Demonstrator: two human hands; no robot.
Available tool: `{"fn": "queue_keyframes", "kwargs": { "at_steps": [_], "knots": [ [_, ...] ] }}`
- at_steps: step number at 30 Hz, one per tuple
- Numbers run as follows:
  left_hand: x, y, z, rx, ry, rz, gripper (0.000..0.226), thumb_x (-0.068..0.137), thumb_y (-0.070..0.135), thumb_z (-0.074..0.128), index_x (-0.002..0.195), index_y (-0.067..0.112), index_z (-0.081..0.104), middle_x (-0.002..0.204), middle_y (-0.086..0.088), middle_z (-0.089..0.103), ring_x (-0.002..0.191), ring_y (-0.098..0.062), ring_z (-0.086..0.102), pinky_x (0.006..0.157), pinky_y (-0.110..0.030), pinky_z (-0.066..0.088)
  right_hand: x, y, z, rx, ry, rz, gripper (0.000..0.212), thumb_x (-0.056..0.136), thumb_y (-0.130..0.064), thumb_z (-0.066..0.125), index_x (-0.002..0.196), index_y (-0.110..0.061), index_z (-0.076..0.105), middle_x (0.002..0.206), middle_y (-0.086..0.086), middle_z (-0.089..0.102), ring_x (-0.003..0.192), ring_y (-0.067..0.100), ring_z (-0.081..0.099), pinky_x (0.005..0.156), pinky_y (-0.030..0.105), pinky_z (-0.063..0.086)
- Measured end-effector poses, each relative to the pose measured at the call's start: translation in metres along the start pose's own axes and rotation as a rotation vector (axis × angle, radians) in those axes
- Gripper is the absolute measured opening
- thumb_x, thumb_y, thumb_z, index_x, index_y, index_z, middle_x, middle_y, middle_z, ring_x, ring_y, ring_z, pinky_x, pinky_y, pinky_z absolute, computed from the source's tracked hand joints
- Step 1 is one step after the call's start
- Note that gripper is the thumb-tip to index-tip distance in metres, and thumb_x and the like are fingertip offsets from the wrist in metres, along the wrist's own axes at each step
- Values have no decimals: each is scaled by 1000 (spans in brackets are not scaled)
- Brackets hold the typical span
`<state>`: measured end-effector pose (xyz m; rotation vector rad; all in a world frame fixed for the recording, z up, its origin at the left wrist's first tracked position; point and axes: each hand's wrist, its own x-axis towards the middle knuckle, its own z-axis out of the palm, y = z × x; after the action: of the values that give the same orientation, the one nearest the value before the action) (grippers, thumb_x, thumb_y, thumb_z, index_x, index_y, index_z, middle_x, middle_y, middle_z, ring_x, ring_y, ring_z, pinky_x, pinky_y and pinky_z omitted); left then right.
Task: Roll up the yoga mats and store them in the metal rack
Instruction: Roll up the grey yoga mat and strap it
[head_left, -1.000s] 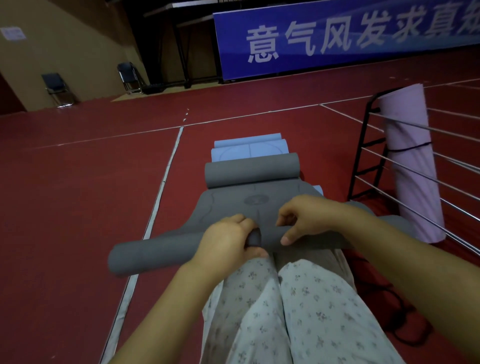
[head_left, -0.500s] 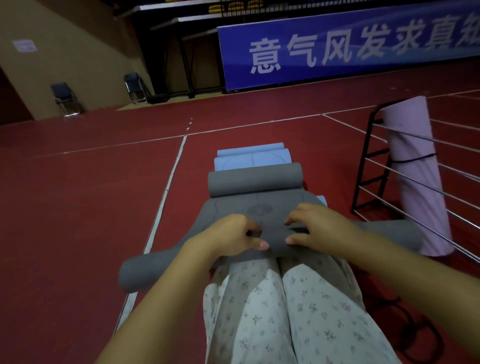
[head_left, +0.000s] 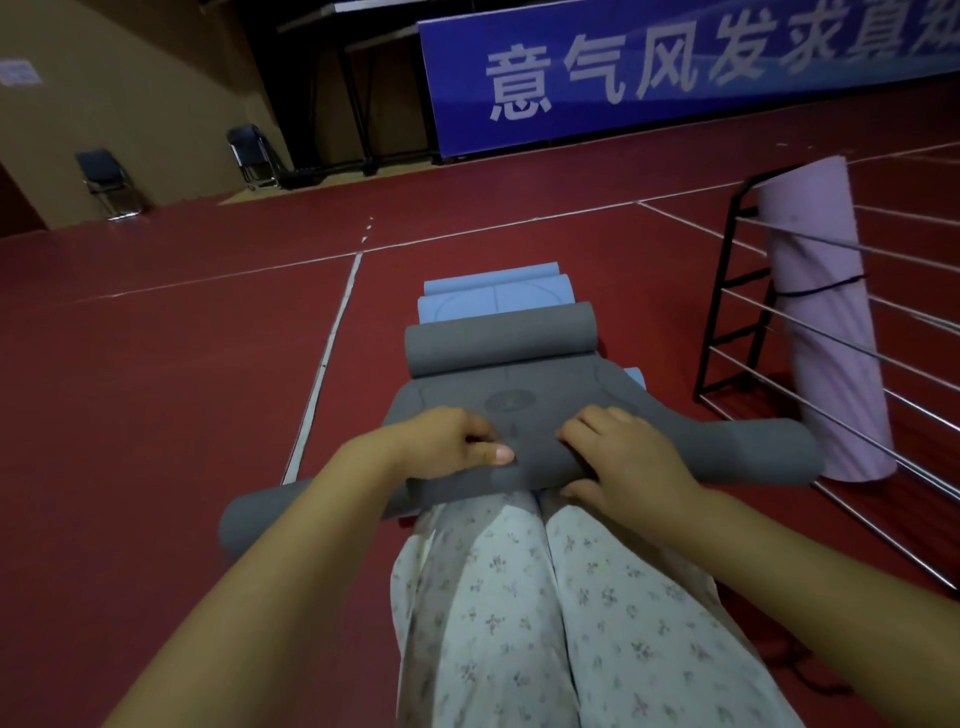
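Both hands clenched on grey mat (head_left: 519, 415) roll on floor, left hand (head_left: 447, 441) and right hand (head_left: 623, 457) mid-width; soft, bendy, likely springy, best gripped at centre; metal rack (head_left: 727, 291) right.

Bare forearms; pale trousers (head_left: 545, 613) printed with small dark floral sprigs.

The grey mat (head_left: 545, 415) looks matt and smooth, the metal rack (head_left: 727, 312) part shiny wire, part black-painted.
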<state>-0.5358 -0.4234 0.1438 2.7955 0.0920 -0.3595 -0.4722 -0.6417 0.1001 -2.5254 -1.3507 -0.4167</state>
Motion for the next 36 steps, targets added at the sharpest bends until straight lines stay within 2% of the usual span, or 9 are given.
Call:
{"fn": "queue_keyframes", "kwargs": {
  "at_steps": [3, 6, 9, 11, 15, 22, 27, 33, 36],
  "knots": [
    [-2, 2, 9, 165, 165, 51, 48, 89, 47, 57, 128, 19, 59, 124, -10, 49, 120, -28, 43, 105, -36, 35, 6, 2, -7, -32, -48, -17, 44, 75, -41, 72, 106, -14, 57, 104, 3, 55, 96, 25, 53, 70, 32, 37],
    [-11, 13, 21, 195, 383, 67, 53, 91, 42, 57, 136, 15, 46, 121, -9, 54, 113, -28, 50, 91, -35, 41, 13, 4, -12, -56, -100, -35, 45, 80, -46, 67, 111, -16, 54, 109, 1, 54, 101, 23, 52, 72, 32, 37],
    [-19, 14, 33, 233, 522, 95, 51, 90, 47, 55, 129, 15, 48, 117, -8, 58, 106, -28, 54, 79, -34, 41, 22, 8, -14, -68, -178, -41, 48, 80, -49, 67, 114, -18, 53, 110, 2, 54, 101, 23, 53, 70, 31, 35],
    [-20, 13, 37, 274, 505, 104, 59, 83, 57, 60, 124, 16, 51, 112, -6, 56, 103, -26, 53, 75, -30, 38, 29, 9, -17, -92, -235, -41, 50, 78, -52, 67, 113, -19, 52, 110, 2, 54, 100, 23, 54, 69, 31, 36],
    [-15, 13, 36, 306, 417, 74, 77, 68, 61, 72, 126, 17, 47, 118, -4, 53, 107, -24, 50, 84, -30, 39, 42, 12, -21, -73, -323, -28, 54, 74, -54, 71, 113, -20, 55, 110, 2, 56, 98, 23, 55, 76, 33, 44],
    [-1, 10, 25, 259, 309, 52, 67, 71, 48, 75, 124, 17, 50, 116, -9, 57, 101, -27, 55, 74, -30, 39, 65, 26, -27, 126, -481, 4, 48, 67, -51, 79, 102, -22, 62, 103, -5, 64, 92, 15, 57, 81, 33, 47],
    [6, 2, 13, 110, 211, 61, 55, 74, 46, 75, 118, 18, 57, 112, -5, 63, 99, -24, 58, 75, -29, 43, 73, 39, -22, 317, -542, 85, 59, 71, -46, 78, 121, -23, 58, 121, -6, 59, 110, 12, 56, 95, 29, 46],
    [20, -6, 3, -56, 88, 32, 47, 73, 42, 77, 111, 17, 63, 101, 1, 63, 94, -19, 59, 80, -30, 47, 43, 35, -4, 189, -355, -23, 58, 81, -51, 66, 127, -23, 45, 123, 0, 57, 109, 18, 55, 88, 32, 44],
    [25, -8, 0, -97, 45, 16, 45, 74, 39, 78, 108, 14, 64, 102, -1, 65, 95, -19, 60, 85, -33, 48, 32, 32, 10, 123, -239, -28, 74, 73, -54, 72, 133, -22, 44, 130, 3, 44, 119, 22, 43, 97, 33, 38]
  ]
}}
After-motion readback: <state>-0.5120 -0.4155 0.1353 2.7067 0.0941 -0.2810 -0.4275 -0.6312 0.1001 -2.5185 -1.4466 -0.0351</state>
